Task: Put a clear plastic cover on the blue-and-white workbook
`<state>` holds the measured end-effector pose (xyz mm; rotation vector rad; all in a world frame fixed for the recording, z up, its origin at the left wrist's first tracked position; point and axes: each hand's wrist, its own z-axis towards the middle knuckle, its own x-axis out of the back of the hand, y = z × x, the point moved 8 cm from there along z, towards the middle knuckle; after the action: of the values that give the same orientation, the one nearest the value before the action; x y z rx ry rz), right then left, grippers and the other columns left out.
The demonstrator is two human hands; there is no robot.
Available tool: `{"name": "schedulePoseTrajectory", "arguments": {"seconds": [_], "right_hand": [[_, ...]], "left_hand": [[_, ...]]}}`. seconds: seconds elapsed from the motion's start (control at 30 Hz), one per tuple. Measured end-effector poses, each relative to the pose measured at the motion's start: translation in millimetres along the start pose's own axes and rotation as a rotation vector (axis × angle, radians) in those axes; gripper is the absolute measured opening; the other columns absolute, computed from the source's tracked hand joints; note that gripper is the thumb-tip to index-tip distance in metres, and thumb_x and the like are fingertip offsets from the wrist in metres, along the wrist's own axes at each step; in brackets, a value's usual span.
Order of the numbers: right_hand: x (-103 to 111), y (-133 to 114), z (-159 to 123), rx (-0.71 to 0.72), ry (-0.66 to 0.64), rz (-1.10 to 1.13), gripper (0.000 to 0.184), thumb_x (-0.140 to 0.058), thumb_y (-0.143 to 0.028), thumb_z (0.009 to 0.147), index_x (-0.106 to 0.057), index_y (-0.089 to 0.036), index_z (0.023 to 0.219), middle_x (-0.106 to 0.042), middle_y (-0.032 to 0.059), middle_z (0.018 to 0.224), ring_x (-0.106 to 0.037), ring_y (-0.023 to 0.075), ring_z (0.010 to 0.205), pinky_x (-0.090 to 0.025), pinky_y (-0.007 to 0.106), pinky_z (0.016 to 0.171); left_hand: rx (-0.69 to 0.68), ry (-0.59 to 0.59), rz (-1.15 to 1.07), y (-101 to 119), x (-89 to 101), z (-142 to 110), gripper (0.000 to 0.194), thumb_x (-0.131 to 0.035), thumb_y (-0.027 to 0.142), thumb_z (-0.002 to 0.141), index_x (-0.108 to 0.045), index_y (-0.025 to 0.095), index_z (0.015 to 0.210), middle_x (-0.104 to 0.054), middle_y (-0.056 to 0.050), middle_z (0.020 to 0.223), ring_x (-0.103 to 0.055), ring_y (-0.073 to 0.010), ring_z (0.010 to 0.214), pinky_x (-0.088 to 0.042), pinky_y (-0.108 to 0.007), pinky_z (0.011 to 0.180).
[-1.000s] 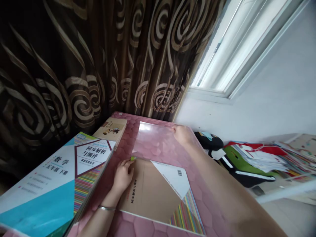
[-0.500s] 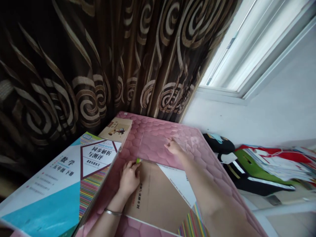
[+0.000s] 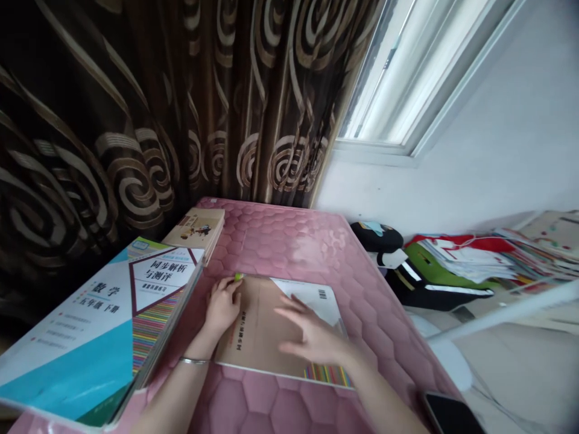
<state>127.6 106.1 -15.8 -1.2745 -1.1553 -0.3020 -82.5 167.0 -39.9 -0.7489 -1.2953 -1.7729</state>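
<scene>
A workbook [image 3: 266, 319] lies on the pink quilted tabletop [image 3: 289, 404], its brown back cover with a white corner, barcode and striped corner facing up. At its left edge is my left hand [image 3: 222, 306], with a bracelet on the wrist, fingers curled and closed on the edge near a small green tip. Over the right half of the cover my right hand [image 3: 307, 331] is open, fingers spread and slightly blurred; whether it touches the cover I cannot tell. Beyond the workbook, a faint clear sheet [image 3: 275, 244] with glare seems to lie on the quilting.
A stack of large workbooks [image 3: 104, 307] stands at the left, with smaller tan books [image 3: 199, 229] behind it. A dark phone [image 3: 452, 413] lies at the lower right. Patterned curtains [image 3: 253, 102] hang behind. Papers [image 3: 465, 259] and bags are piled beyond the right edge.
My right hand has come back from the clear sheet to above the workbook, its fingers now spread. My left hand stays at the left edge. The view has shifted right, bringing in the phone.
</scene>
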Motion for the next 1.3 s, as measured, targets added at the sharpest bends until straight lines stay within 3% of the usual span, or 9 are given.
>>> {"name": "schedulePoseTrajectory", "arguments": {"seconds": [0.2,0.33,0.53,0.67,0.8,0.93,1.03,1.13,1.3], "right_hand": [[-32,-22,-36,0.023,-0.089,-0.099,0.075,-0.078,-0.037,0.066,-0.053,-0.027,0.135,-0.024,0.0043,0.157,-0.01,0.0308,0.146,-0.009,0.053,0.119],[-27,-19,-36,0.015,-0.027,-0.063,0.056,-0.071,-0.032,0.074,-0.06,-0.027,0.128,-0.038,0.0023,0.151,-0.022,0.0262,0.144,-0.012,0.048,0.119],[-21,-19,-35,0.033,-0.034,-0.03,0.053,-0.069,-0.03,0.074,-0.062,-0.027,0.126,-0.043,0.0045,0.147,-0.027,0.0279,0.142,-0.019,0.049,0.117],[-16,-20,-32,0.075,-0.037,0.027,0.031,-0.063,-0.034,0.08,-0.073,-0.026,0.108,-0.057,0.0044,0.136,-0.038,0.0282,0.137,-0.028,0.047,0.112],[-5,-12,-27,-0.001,0.014,0.052,0.031,-0.047,-0.034,0.09,-0.075,-0.023,0.082,-0.074,0.0033,0.085,-0.067,0.0208,0.091,-0.047,0.03,0.078],[27,0,-18,-0.154,0.168,-0.016,0.031,-0.046,-0.036,0.09,-0.068,-0.021,0.074,-0.063,-0.0017,0.061,-0.056,0.0131,0.057,-0.033,0.023,0.052],[54,2,-8,-0.188,0.317,-0.124,0.032,-0.046,-0.037,0.092,-0.066,-0.022,0.073,-0.065,-0.0008,0.063,-0.057,0.0143,0.06,-0.034,0.024,0.055],[66,4,-1,-0.244,0.439,-0.277,0.032,-0.043,-0.036,0.094,-0.069,-0.023,0.081,-0.07,0.0032,0.071,-0.063,0.0187,0.069,-0.039,0.027,0.064],[46,-22,-2,-0.05,0.664,-0.478,0.034,-0.039,-0.033,0.097,-0.067,-0.022,0.112,-0.067,0.0094,0.119,-0.056,0.0261,0.114,-0.037,0.041,0.099]], "left_hand": [[-0.073,0.025,-0.01,-1,-1.8,1,0.038,-0.052,0.013,0.083,-0.067,0.02,0.117,-0.063,-0.008,0.121,-0.056,-0.024,0.112,-0.042,-0.044,0.103],[-0.098,0.046,-0.031,-3,-2.3,1,0.036,-0.053,0.014,0.083,-0.067,0.02,0.115,-0.064,-0.009,0.12,-0.057,-0.0241,0.111,-0.042,-0.044,0.102],[-0.096,0.074,-0.081,-5,-2.4,0,0.035,-0.054,0.013,0.082,-0.069,0.022,0.112,-0.066,-0.008,0.118,-0.058,-0.0245,0.11,-0.042,-0.046,0.103],[-0.074,0.096,-0.202,-10,-0.5,4,0.032,-0.054,0.014,0.079,-0.072,0.022,0.105,-0.067,-0.008,0.113,-0.061,-0.0239,0.107,-0.044,-0.044,0.101],[0.017,0.135,-0.486,-17,8.8,8,0.029,-0.048,0.03,0.084,-0.074,0.018,0.088,-0.07,-0.011,0.101,-0.064,-0.0228,0.098,-0.047,-0.041,0.095],[0.201,0.117,-0.786,-20,18.8,4,0.046,-0.045,0.053,0.085,-0.07,0.016,0.074,-0.072,-0.009,0.083,-0.064,-0.0237,0.088,-0.048,-0.037,0.088],[0.272,0.057,-0.895,-13,21.7,-3,0.05,-0.049,0.062,0.079,-0.065,0.017,0.065,-0.068,-0.005,0.071,-0.061,-0.0207,0.075,-0.048,-0.03,0.072],[0.188,-0.043,-0.899,-1,16.0,-4,0.044,-0.06,0.06,0.073,-0.059,0.017,0.063,-0.059,0.001,0.062,-0.053,-0.0143,0.063,-0.041,-0.024,0.059],[0.172,-0.034,-0.753,-8,1.2,-1,0.042,-0.056,0.056,0.077,-0.049,0.019,0.058,-0.045,0.005,0.053,-0.042,-0.0103,0.052,-0.032,-0.022,0.051]]}}
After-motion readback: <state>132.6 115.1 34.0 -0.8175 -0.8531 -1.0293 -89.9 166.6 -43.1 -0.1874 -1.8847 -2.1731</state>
